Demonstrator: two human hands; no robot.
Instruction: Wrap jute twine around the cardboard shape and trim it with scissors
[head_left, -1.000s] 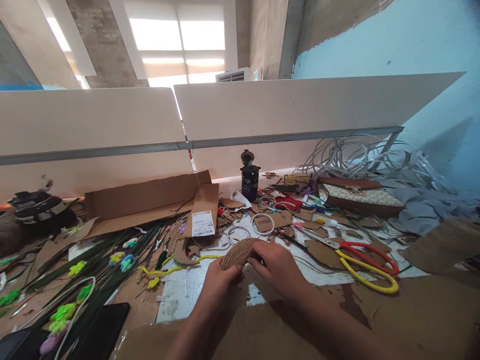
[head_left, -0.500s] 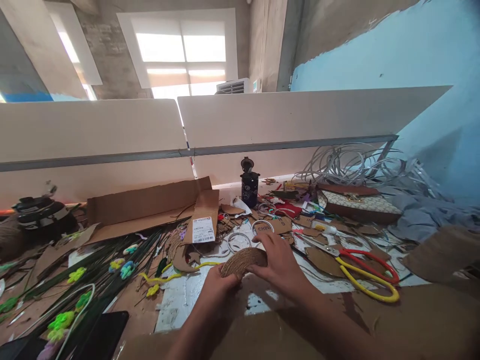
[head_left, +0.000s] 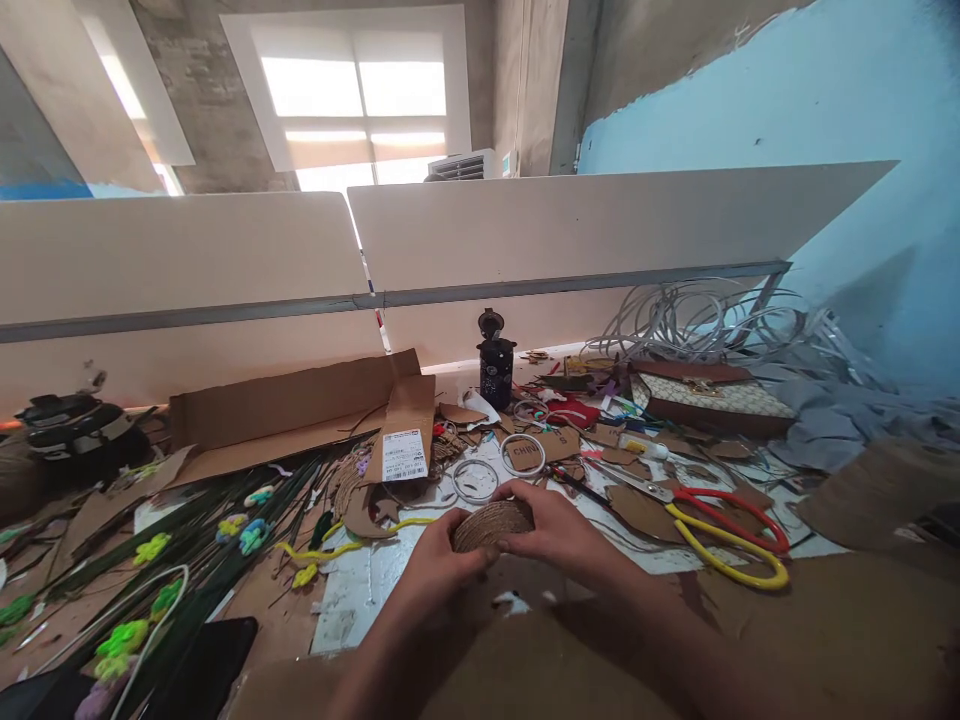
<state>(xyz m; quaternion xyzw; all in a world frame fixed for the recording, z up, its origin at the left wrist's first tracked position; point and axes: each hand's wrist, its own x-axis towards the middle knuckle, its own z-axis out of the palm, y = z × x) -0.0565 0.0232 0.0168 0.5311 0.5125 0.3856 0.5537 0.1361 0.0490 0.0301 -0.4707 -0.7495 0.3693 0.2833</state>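
Note:
A curved piece wrapped in brown twine [head_left: 491, 524] is held between both hands above the front of the table. My left hand [head_left: 439, 560] grips its left end, with the thumb along the lower edge. On the right end, my right hand [head_left: 547, 525] is closed, its fingers over the top and its thumb below. Just beyond the hands lie two pale rings, a left one [head_left: 454, 482] and a right one [head_left: 541, 456]. Scissors with red and yellow handles [head_left: 679, 495] rest to the right, blades pointing toward the rings.
Cardboard strips [head_left: 292, 405], green stems with yarn flowers [head_left: 256, 538] and a black phone-like slab [head_left: 206, 665] lie left. A dark open-lidded bottle [head_left: 496, 373] stands at the back. A handbag [head_left: 709, 400] and coiled clear tubing [head_left: 675, 320] are at the right.
The twine-wrapped piece has turned slightly, and my left hand now covers its left end from higher up. My right hand's fingers have come down closer around it. The view has shifted a little.

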